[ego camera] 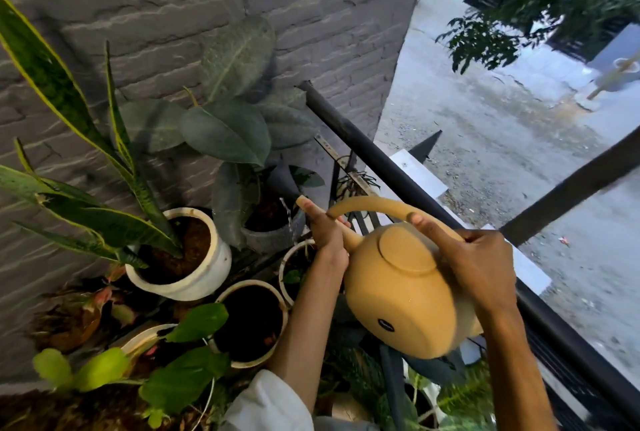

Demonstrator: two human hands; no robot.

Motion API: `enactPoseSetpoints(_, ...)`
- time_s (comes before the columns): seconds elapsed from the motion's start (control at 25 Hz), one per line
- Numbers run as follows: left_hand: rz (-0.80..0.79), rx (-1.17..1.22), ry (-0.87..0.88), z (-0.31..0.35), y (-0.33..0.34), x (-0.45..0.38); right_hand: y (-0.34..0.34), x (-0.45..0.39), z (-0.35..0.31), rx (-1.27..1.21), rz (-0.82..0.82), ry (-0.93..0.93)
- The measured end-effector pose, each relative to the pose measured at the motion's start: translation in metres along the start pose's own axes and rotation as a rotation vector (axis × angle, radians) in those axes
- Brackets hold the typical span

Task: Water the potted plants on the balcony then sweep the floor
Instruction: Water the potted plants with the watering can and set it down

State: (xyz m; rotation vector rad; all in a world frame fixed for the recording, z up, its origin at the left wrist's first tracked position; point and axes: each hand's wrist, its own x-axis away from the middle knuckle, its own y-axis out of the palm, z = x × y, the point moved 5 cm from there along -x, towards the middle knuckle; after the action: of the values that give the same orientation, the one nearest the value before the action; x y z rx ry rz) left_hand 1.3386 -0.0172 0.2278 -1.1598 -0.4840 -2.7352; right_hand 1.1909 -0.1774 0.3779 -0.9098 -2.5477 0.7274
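Snake plant [69, 112] in white pot [214, 268]: far left of the fingers, soil looks dark. Dark-soil pot [252, 320] sits below and left of the left wrist.

Grey pot [270, 240] with the broad-leaf plant [225, 129]: just beyond the left fingertips. A thin stream falls from the spout tip, past this pot's rim, toward the small pot [298, 257] under the left hand; which pot it lands in I cannot tell.

Left hand [325, 233]: fingers curled around the spout, steadying it near the tip.

Can [398, 288]: yellow, tilted forward, held above the pots and beside the railing [398, 171].

Right hand [481, 271]: fingers wrapped on the rear end of the arched handle, thumb along its top.

Judgement: watering underway; sweeping not started. To do it well, keep tilt shallow so flow stays thin, aim the spout at soil rather than leaves or rim, and move on before any pot overflows.
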Motion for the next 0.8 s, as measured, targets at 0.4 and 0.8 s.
enactPoseSetpoints(0.4, -0.004, 0.059, -0.079, -0.054, 0.016, 0.041, -0.045, 0.017, 0.034, 0.088, 0.059, 0.026)
enactPoseSetpoints(0.8, -0.015, 0.042, -0.041, -0.052, 0.004, 0.048, -0.048, 0.024, 0.033, 0.051, 0.007, -0.001)
